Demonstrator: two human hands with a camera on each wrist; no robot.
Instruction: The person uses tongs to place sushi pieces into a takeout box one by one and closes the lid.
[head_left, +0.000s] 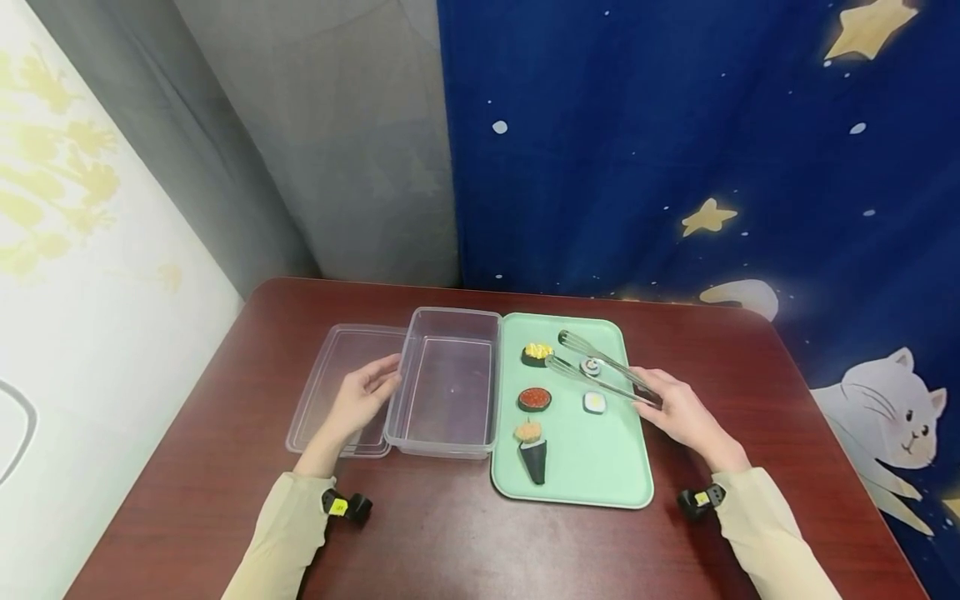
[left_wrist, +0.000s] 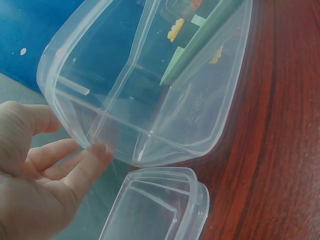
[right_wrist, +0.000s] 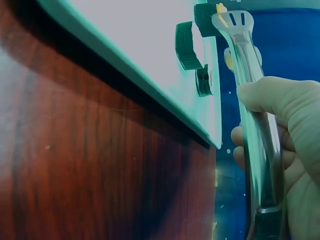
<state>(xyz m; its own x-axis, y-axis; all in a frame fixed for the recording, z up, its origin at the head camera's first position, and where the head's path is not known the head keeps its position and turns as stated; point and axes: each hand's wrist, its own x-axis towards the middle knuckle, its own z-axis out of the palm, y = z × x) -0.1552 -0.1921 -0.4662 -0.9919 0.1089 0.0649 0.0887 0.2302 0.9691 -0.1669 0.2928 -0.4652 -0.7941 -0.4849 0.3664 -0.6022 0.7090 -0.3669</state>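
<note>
My right hand [head_left: 678,410] grips a pair of metal tongs [head_left: 576,342], their two arms spread apart over the green tray [head_left: 600,471]. One tong tip is close to a yellow-topped sushi piece [head_left: 537,355]; a round sushi roll [head_left: 590,367] shows between the arms. Also on the tray lie a red-topped sushi piece [head_left: 535,400], a small white roll with a yellow centre [head_left: 594,403] and a cone-shaped hand roll [head_left: 533,462]. My left hand [head_left: 360,402] rests its fingers against the outer left wall of a clear plastic box [head_left: 442,448].
A clear lid [head_left: 309,412] lies on the dark red table [head_left: 442,533], left of the box and partly under my left hand. Box and tray stand side by side. A grey and blue curtain [head_left: 562,167] hangs behind the table's far edge.
</note>
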